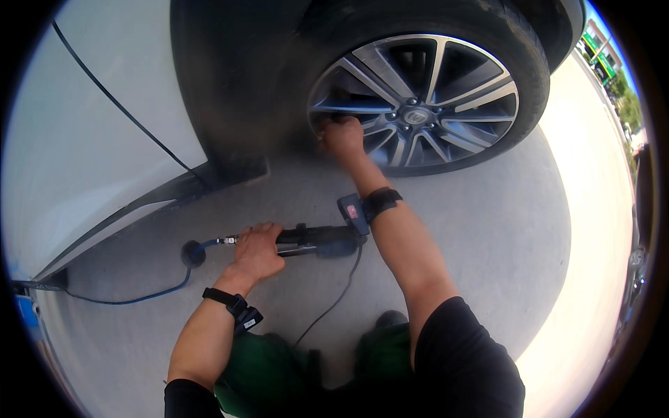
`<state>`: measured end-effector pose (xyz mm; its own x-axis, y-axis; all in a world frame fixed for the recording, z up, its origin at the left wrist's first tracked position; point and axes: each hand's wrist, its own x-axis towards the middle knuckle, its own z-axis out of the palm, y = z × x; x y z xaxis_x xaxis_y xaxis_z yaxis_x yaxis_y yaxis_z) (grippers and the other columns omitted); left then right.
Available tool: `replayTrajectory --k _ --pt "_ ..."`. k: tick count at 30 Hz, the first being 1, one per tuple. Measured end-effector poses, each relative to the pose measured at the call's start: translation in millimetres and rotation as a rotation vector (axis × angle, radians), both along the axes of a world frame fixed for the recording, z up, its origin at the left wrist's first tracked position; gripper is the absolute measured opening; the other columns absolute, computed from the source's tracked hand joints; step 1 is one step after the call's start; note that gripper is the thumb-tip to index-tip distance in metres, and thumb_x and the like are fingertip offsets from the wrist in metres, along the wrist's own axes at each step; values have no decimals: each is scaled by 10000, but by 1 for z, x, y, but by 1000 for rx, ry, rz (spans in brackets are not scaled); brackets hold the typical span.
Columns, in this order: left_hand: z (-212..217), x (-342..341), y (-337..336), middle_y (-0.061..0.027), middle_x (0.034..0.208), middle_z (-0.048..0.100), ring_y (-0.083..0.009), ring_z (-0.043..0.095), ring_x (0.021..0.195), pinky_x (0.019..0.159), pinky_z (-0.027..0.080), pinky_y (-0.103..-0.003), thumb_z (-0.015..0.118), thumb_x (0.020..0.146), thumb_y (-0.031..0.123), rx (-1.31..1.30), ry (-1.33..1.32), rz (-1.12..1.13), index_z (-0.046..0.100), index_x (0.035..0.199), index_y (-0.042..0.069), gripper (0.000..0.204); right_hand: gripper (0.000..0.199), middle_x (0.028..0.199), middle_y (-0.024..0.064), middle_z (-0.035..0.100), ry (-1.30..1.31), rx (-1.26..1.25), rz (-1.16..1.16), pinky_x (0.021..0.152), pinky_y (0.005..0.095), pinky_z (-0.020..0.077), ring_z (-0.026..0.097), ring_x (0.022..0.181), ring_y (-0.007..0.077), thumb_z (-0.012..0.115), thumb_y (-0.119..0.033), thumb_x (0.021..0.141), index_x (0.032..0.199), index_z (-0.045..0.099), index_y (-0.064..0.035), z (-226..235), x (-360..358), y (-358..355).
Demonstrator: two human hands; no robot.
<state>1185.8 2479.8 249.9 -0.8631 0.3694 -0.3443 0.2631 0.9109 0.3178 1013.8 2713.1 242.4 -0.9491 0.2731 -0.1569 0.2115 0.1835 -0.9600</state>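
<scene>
My left hand (258, 249) is wrapped round the handle of a black tire inflator gun (317, 238) with a metal lever, held low over the ground. A metal fitting (228, 240) joins the gun's left end to a blue air hose (188, 275). Above and to the right, my right hand (341, 136) reaches to the left edge of the alloy wheel (416, 116). Its fingers are curled at the rim beside the tire (533, 76); whatever they hold is hidden. A thin black hose or cable (338, 303) runs down from near the gun toward my legs.
The white car body (104, 139) with its dark wheel arch (237, 83) fills the upper left. Strapped devices sit on my left wrist (237, 306) and right forearm (354, 214). My shoe (391, 319) stands on the grey ground (488, 223); sunlit pavement lies at right.
</scene>
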Motion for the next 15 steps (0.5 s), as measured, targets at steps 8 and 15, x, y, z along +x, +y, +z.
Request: replayTrajectory --k 8,15 --pt "9 1 3 -135 1116 639 -309 575 1146 1053 391 -411 593 681 64 8 -11 0 630 1133 59 454 339 712 196 698 13 53 -120 544 351 561 719 600 268 601 -238 910 862 691 85 -1 -3 7" --pt "-7 4 -8 -150 1032 650 -362 608 1023 918 443 -454 602 676 90 100 124 -36 638 1053 73 380 318 721 183 687 17 -76 -59 510 319 538 699 571 231 576 -212 931 880 670 88 13 2 0"
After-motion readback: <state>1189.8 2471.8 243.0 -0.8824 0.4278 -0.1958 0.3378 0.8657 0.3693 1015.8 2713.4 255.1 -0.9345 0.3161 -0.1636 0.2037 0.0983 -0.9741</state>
